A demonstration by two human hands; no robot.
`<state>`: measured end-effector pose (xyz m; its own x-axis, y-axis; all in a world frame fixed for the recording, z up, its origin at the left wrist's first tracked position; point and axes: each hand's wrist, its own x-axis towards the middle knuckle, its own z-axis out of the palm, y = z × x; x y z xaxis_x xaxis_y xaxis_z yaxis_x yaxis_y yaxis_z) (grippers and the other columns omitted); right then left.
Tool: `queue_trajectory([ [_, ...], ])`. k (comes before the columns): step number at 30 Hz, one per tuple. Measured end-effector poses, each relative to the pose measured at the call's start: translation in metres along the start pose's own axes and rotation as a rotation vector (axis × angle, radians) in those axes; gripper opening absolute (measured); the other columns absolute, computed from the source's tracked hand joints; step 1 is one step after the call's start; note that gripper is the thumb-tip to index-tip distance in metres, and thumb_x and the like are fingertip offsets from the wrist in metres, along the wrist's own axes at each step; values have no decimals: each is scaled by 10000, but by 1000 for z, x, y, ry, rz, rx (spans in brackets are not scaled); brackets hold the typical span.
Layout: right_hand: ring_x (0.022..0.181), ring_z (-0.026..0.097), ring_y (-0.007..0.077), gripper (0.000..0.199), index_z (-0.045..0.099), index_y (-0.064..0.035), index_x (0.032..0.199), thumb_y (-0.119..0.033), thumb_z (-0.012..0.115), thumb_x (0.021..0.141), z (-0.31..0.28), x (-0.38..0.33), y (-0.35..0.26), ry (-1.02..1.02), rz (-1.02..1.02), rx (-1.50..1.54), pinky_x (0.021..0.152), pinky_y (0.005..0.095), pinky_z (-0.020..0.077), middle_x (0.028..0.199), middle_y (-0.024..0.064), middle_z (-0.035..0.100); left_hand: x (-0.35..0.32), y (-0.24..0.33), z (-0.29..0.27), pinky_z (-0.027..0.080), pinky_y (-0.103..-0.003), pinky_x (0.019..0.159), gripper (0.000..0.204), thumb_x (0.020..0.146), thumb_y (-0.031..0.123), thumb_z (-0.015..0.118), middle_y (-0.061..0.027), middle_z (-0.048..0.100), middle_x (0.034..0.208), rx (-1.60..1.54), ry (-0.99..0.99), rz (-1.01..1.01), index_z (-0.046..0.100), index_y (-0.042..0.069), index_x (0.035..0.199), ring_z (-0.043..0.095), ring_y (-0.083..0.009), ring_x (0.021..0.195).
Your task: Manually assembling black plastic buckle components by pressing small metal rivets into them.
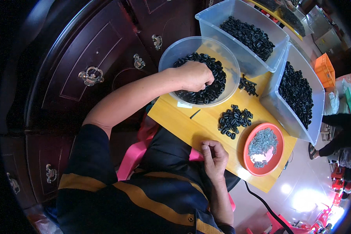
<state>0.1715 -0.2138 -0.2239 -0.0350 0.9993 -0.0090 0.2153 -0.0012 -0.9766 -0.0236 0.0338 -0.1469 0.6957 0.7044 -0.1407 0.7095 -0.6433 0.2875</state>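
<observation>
My left hand point(195, 76) reaches into a round clear plastic bowl point(232, 68) of small black oval parts point(206, 93). Its fingers are curled down against the parts, and what they grip is hidden. My right hand point(215, 160) rests at the table's near edge, thumb and fingers pinched together. Anything between them is too small to make out. Beyond it on the yellow table lies a loose pile of the black parts point(234, 120). An orange-red oval dish point(247, 156) to its right holds many small silvery metal pieces point(264, 142).
Two clear plastic bins point(238, 58) point(286, 105) of black parts flank the table's far and right sides. Black screw-like rods point(246, 85) lie by the bowl, and one short black rod point(195, 114) lies nearer me. Dark cabinets point(85, 74) stand at left; a black cable point(267, 206) hangs at right.
</observation>
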Motion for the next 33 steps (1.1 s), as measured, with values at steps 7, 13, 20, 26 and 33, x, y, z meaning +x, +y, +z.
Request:
queue_trajectory([
  [7, 751, 590, 71, 73, 683, 9, 1027, -42, 672, 976, -1, 2, -9, 17, -37, -5, 699, 228, 498, 863, 13, 677, -1, -9, 0, 558, -480, 778, 129, 860, 145, 683, -168, 725, 871, 10, 31, -78, 776, 87, 928, 715, -332, 871],
  [13, 744, 598, 75, 79, 684, 9, 1029, -49, 674, 976, -4, 0, -7, 8, -19, 4, 695, 233, 502, 862, 19, 676, -10, -2, -25, 516, -303, 630, 168, 871, 191, 695, -50, 710, 764, -629, 202, -159, 743, 30, 854, 642, -126, 646],
  [20, 729, 603, 83, 67, 684, 11, 1012, -39, 665, 972, -5, -1, -8, 15, -70, -37, 684, 236, 502, 836, 25, 671, -15, 25, -48, 366, -199, 463, 134, 924, 149, 661, 20, 597, 700, -940, 47, -243, 683, 41, 847, 470, -27, 515],
  [26, 716, 604, 80, 65, 682, 12, 1001, -41, 665, 969, -6, -2, -10, 12, -71, -36, 679, 240, 506, 819, 24, 665, -22, 49, -62, 364, -202, 470, 141, 923, 158, 655, 28, 579, 695, -928, 28, -208, 668, 47, 838, 469, -27, 524],
  [33, 729, 610, 78, 71, 676, 13, 1004, -48, 672, 966, -6, -1, -10, 2, -82, -14, 690, 244, 512, 818, 24, 665, -29, 67, -70, 365, -204, 473, 153, 925, 161, 647, 47, 565, 671, -881, 11, -147, 651, 51, 819, 469, -24, 526],
])
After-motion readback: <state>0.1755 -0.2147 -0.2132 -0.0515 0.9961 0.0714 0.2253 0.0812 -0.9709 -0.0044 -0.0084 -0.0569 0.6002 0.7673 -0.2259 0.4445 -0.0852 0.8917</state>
